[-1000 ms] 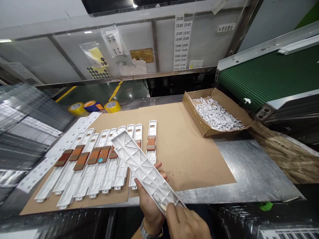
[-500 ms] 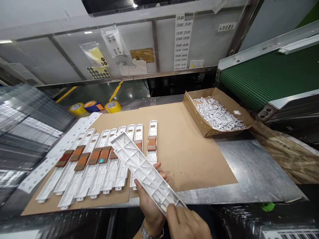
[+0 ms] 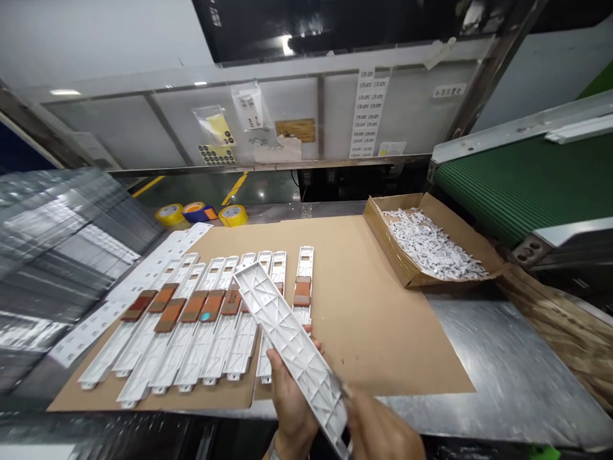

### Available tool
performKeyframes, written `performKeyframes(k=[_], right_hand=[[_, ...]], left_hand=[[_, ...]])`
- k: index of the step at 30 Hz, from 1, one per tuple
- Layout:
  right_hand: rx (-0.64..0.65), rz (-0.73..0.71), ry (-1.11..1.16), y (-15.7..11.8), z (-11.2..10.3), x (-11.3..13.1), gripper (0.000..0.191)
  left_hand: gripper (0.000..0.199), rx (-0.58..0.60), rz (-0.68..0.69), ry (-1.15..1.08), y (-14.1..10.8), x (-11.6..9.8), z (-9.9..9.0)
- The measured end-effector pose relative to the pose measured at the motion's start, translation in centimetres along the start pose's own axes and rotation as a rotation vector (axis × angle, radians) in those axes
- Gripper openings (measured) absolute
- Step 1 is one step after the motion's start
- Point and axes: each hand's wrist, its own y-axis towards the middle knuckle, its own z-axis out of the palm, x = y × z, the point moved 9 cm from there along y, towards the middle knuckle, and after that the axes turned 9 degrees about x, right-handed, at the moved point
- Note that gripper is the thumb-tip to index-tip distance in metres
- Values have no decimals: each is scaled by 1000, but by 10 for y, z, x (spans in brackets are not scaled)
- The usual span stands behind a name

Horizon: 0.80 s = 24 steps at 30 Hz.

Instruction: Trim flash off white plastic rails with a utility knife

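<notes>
A person's left hand (image 3: pixel 290 406) cradles a ribbed white plastic strip (image 3: pixel 292 354) from beneath, fingers curled around its edge, while the right hand (image 3: pixel 383 431) sits at the strip's near end, too blurred and cut off by the frame to tell whether it grips. The held strip, its ribbed underside up, angles away over a brown cardboard sheet (image 3: pixel 364 319), its far end above a row of about nine white plastic strips (image 3: pixel 211 348), an exact count blocked by the piece overhead. Eight brown-orange pads (image 3: pixel 170 315) show across that row, and one lies partly hidden. White label strips (image 3: pixel 143 271) lie at the row's left, beside a stack of clear plastic sheets (image 3: pixel 62 236). To the far right on the board, an open cardboard tray (image 3: pixel 383 239) holds a heap of small white plastic pieces (image 3: pixel 431 248), near a green belt conveyor (image 3: pixel 522 179). Beyond the board stand three rolls of tape: two yellow (image 3: pixel 169 214) and one blue-and-orange (image 3: pixel 198 212). A steel tabletop (image 3: pixel 502 364) lies under the sheet.
</notes>
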Motion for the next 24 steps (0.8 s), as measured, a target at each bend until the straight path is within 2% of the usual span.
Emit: performKeyframes(k=[3,6,9,11,14,17,19,20,22,24], right_hand=[[15,137,-53,5,17,-54,26],[145,192,-159,12,59,-102,31],[188,206,-203,17,88,-131,37],[197,224,-222,21,95,-138,39],[201,188,-208,32,87,-122,41],[314,-78,-45,46,79,-62,53],[475,-303,194,51,77,-14,77],[520,-347,280,55,74,1,79],[535,-387,378,68,66,18,69],[521,-437,377,83,60,23,60]], left_hand=[[58,-52,58,-9,8,-12,-14],[58,-103,108,-31,13,-27,-26],[58,-90,127,-73,14,-39,-28],[59,-70,135,-103,13,-46,-26],[60,-62,170,-126,10,-52,-25],[55,-22,194,-169,6,-55,-27],[48,108,148,-185,6,-57,-22],[47,194,110,-173,6,-59,-18],[52,338,45,-132,6,-66,-15],[64,408,-35,-65,8,-69,-20]])
